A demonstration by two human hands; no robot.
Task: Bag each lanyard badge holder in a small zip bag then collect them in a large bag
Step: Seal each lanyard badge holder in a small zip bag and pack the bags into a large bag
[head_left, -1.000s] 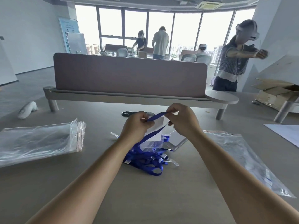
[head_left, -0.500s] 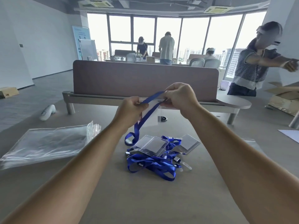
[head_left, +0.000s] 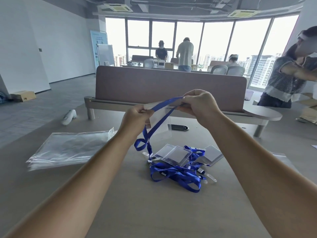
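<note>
— Between the left hand [head_left: 137, 117] and the right hand [head_left: 200, 107], what has changed since a second ago?

— Head view, the only one. Both hands have risen. A second ago they worked low, just over the pile of lanyards [head_left: 176, 169]. Now they are well above it, and the blue strap [head_left: 164, 102] is drawn out straight from one hand to the other.

— How are they gripping?

— Each hand has its fingers curled and pinches the strap, the left at the lower end and the right at the higher end.

— And the badge holder?

— The clear badge holder [head_left: 160, 125] hangs just below and beyond the left hand, lifted off the table [head_left: 154, 212]. Slack strap drops under the left hand in a loop whose low end reaches the pile. I cannot tell whether it is caught there.

— What does that mean for the job?

— I'd judge that one lanyard is being singled out and is not yet bagged. Its strap probably needs gathering up before it fits. The small zip bags [head_left: 72, 148] lie out to the left of the left hand, untouched. Of the large bag [head_left: 281, 155], only a corner shows beyond the right forearm.
</note>
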